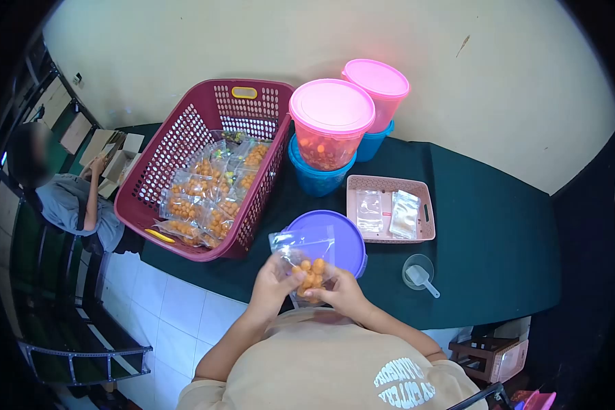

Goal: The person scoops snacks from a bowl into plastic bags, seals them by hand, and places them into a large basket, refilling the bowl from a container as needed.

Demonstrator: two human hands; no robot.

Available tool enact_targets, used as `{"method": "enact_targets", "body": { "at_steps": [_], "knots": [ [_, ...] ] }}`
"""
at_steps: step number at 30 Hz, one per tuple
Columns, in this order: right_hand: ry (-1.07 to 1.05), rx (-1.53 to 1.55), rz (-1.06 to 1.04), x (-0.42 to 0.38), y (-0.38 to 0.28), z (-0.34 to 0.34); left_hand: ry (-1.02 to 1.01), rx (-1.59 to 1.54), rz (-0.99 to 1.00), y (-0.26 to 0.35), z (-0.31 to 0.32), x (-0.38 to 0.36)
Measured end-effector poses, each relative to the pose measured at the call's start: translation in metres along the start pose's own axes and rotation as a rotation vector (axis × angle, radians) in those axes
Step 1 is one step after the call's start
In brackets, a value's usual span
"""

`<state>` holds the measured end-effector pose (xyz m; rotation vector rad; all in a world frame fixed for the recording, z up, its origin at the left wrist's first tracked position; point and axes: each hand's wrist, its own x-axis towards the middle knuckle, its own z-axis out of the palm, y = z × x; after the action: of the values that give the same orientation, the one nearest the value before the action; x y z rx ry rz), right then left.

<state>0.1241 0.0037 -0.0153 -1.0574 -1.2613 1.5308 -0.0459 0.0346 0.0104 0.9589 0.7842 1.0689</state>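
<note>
A clear plastic bag [311, 273] of round orange snacks is held between my two hands in front of my chest. My left hand [280, 277] grips its left side, with the thumb over the snacks. My right hand [342, 294] pinches the lower right side. The bag's upper part is flat and see-through, over a round container with a purple lid [345, 239]. To the left, a maroon basket [263, 184] holds several filled bags [191, 205]. A pink tray [389, 239] to the right holds flat clear bags [404, 213].
Pink-lidded tubs [331, 106] stand on blue ones [318, 171] near the wall. A clear cup [411, 263] with a white scoop [424, 280] sits on the green-covered table [499, 239]. Another person [75, 201] handles boxes at far left. A brown stool [482, 355] stands lower right.
</note>
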Motion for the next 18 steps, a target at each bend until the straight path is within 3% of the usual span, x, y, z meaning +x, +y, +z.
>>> {"method": "enact_targets", "body": {
  "at_steps": [2, 9, 11, 13, 16, 18],
  "knots": [
    [0.073, 0.017, 0.094, 0.0, -0.008, 0.001, -0.108, 0.044, -0.129, 0.002, 0.001, -0.002],
    [0.015, -0.112, 0.058, 0.002, -0.007, 0.004, -0.075, 0.215, -0.051, 0.008, -0.012, -0.001],
    [0.084, 0.022, 0.148, 0.005, -0.002, 0.007, -0.139, 0.367, -0.033, 0.009, -0.019, 0.001],
    [0.092, 0.139, 0.132, 0.006, -0.017, 0.015, -0.153, 0.278, -0.033, 0.007, -0.022, 0.003],
    [0.033, -0.063, 0.143, 0.011, -0.025, 0.017, -0.238, 0.186, -0.04, 0.005, -0.035, 0.004],
    [0.053, -0.336, -0.031, 0.019, -0.02, 0.02, -0.219, 0.284, -0.008, 0.013, -0.04, 0.003]
  ]
}}
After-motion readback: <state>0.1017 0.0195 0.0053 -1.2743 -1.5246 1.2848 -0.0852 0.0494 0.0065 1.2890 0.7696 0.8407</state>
